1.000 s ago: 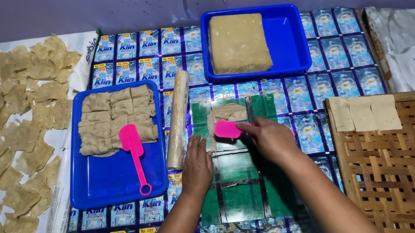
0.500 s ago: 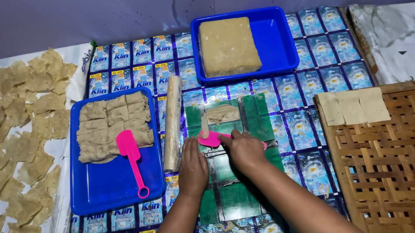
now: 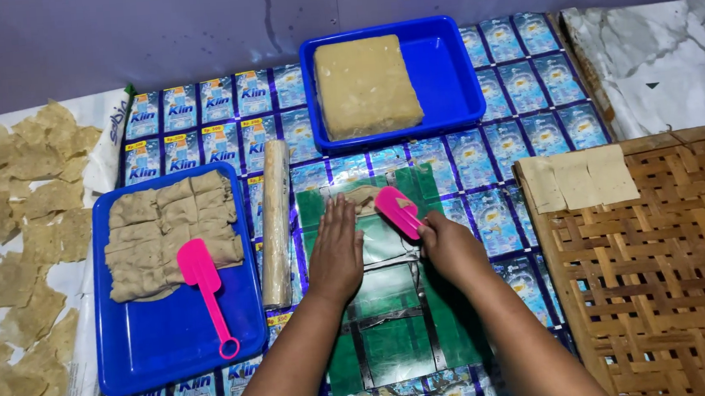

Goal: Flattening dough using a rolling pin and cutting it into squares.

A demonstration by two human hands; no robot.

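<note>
Now a pink scraper (image 3: 397, 211) is gripped in the right hand (image 3: 450, 247), fingers curled shut around its lower end, its blade tilted up and away toward the far left. Just under the blade tip, a small flattened piece of dough (image 3: 360, 197) is seen on the green plastic sheet (image 3: 397, 337), lying directly ahead of both hands. The left hand (image 3: 336, 254) is laid flat and open on the sheet, fingers stretched forward, nothing held; its fingertips are almost touching the dough's near edge. So the dough is framed between the two hands, slightly nearer the left fingertips, with the scraper coming in from the right. Its long axis appears to run across, left to right, though part of it is hidden by the blade.

Beside the left hand, a rolling pin (image 3: 275, 221) is lying lengthwise, pointing away. Further left, a blue tray (image 3: 171, 338) is loaded with folded dough sheets and a second pink scraper (image 3: 206, 289). Beyond the sheet, a thick dough block (image 3: 365, 85) is sitting in another blue tray (image 3: 452, 73).
</note>
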